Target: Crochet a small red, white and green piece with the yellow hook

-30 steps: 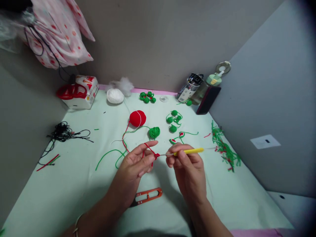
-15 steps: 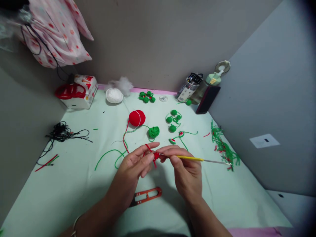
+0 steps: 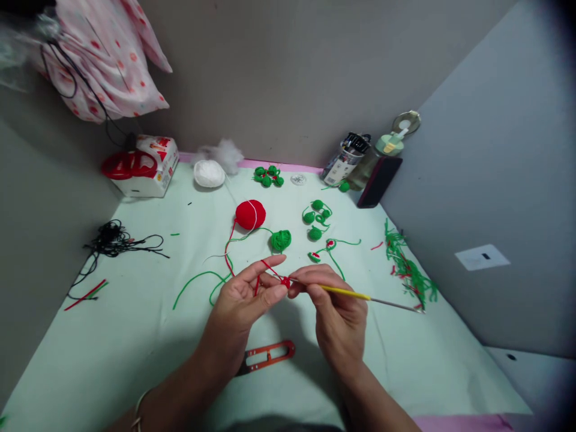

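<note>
My left hand [image 3: 245, 300] pinches a tiny red crochet piece [image 3: 285, 281] between thumb and fingers, with red yarn looped over its forefinger. That strand runs back to a red yarn ball [image 3: 250, 214] on the pale green mat [image 3: 135, 336]. My right hand [image 3: 335, 309] grips a crochet hook [image 3: 360, 296] with a yellow handle, its tip pushed into the red piece and its metal tail pointing right. A green yarn ball [image 3: 281, 240] lies just beyond my hands.
Orange thread snips [image 3: 267, 355] lie under my wrists. Small green crocheted pieces [image 3: 317, 219] and green yarn scraps [image 3: 411, 273] sit to the right. Black cord [image 3: 112, 239] lies left. A white yarn ball [image 3: 209, 173], a carton [image 3: 146, 165], a bottle [image 3: 380, 155] and a phone [image 3: 378, 182] line the back wall.
My right hand turned the hook, so its handle swung from pointing up-right to lying low toward the right, and the hook tip moved into the red piece. My left hand closed in a little.
</note>
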`<state>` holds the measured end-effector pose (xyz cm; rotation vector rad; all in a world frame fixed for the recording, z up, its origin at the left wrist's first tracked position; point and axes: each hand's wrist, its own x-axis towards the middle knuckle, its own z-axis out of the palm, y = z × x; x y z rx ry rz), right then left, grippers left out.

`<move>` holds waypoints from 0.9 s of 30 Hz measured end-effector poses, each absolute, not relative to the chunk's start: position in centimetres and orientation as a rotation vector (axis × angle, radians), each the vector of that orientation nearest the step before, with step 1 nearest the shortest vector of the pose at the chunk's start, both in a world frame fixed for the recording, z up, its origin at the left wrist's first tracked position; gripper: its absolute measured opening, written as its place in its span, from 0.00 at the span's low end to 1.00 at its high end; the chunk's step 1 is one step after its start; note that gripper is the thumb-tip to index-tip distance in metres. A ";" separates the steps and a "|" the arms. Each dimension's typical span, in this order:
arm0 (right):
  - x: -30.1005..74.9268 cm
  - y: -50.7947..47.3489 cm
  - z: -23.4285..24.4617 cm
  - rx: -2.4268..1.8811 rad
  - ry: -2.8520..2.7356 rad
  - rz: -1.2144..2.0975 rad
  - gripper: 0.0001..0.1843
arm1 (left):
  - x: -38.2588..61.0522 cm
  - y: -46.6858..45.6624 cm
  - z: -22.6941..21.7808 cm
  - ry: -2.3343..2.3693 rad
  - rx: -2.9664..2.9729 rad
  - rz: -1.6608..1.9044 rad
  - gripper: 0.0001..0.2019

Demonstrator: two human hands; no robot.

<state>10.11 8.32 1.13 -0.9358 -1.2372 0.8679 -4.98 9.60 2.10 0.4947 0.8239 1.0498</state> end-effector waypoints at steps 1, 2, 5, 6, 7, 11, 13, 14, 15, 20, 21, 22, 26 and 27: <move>10.2 8.4 1.0 -0.940 -1.227 0.892 0.09 | -5.0 9.6 2.1 0.823 0.485 1.049 0.20; 10.3 8.4 0.9 -0.945 -1.216 0.928 0.08 | -5.0 9.6 2.2 0.827 0.479 1.040 0.20; 10.7 8.7 0.6 -0.929 -1.167 1.055 0.08 | -5.0 9.7 2.4 0.846 0.470 0.998 0.23; 10.8 8.8 0.5 -0.914 -1.151 1.085 0.08 | -5.0 9.7 2.4 0.847 0.470 0.990 0.24; 10.9 8.8 0.4 -0.902 -1.135 1.105 0.07 | -5.0 9.7 2.4 0.851 0.475 0.993 0.24; 10.9 8.9 0.3 -0.915 -1.094 1.123 0.08 | -5.0 9.6 2.2 0.887 0.519 1.052 0.23; 10.8 8.9 0.4 -0.922 -1.076 1.117 0.08 | -5.1 9.6 2.1 0.900 0.524 1.065 0.24; 10.8 8.9 0.4 -0.921 -1.067 1.117 0.08 | -5.1 9.7 2.1 0.902 0.521 1.057 0.24; 10.9 8.9 0.5 -0.918 -1.058 1.118 0.08 | -5.1 9.7 2.2 0.903 0.516 1.044 0.24; 10.9 9.1 0.9 -0.899 -1.005 1.150 0.07 | -5.3 9.7 2.5 0.853 0.485 0.963 0.28; 10.8 9.2 0.9 -0.896 -0.995 1.157 0.08 | -5.3 9.7 2.5 0.837 0.477 0.958 0.28; 10.8 9.2 1.0 -0.896 -0.985 1.162 0.08 | -5.3 9.7 2.5 0.822 0.467 0.956 0.28; 10.9 9.2 1.0 -0.931 -0.985 1.144 0.08 | -5.2 9.9 2.3 0.786 0.420 0.941 0.26; 11.0 9.2 1.0 -0.937 -0.996 1.134 0.09 | -5.3 9.9 2.3 0.781 0.409 0.941 0.26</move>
